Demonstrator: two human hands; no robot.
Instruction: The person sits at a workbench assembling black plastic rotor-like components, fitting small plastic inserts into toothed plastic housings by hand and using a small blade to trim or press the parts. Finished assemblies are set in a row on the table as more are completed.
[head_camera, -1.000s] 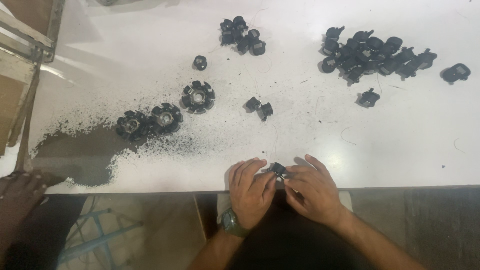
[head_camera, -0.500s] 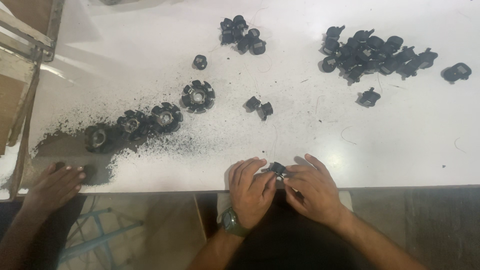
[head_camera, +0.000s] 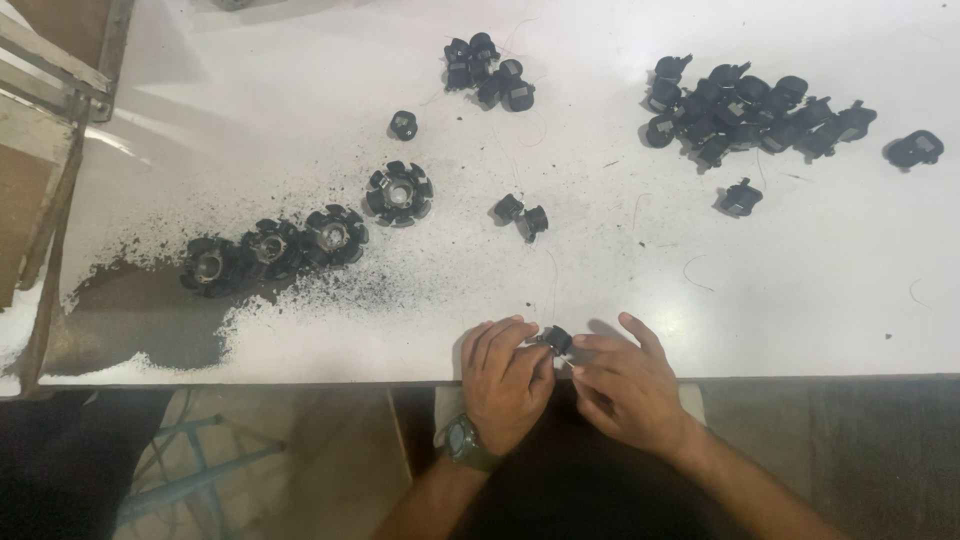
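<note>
My left hand (head_camera: 505, 380) and my right hand (head_camera: 625, 385) meet at the near edge of the white table (head_camera: 800, 300). Between their fingertips they hold a small black plastic part (head_camera: 556, 340), which rests on the tabletop. A watch sits on my left wrist. Two similar small black parts (head_camera: 522, 215) lie just beyond my hands.
Three black star-shaped wheels (head_camera: 270, 250) lie in a row at the left amid dark powder (head_camera: 140, 310), and another wheel (head_camera: 399, 193) lies apart. Piles of small black parts sit at top centre (head_camera: 488, 70) and top right (head_camera: 750, 105). A wooden frame (head_camera: 40, 120) borders the left.
Another person's hand at the lower left has withdrawn from view. A third star-shaped wheel now lies at the left end of the row. My hands stay put.
</note>
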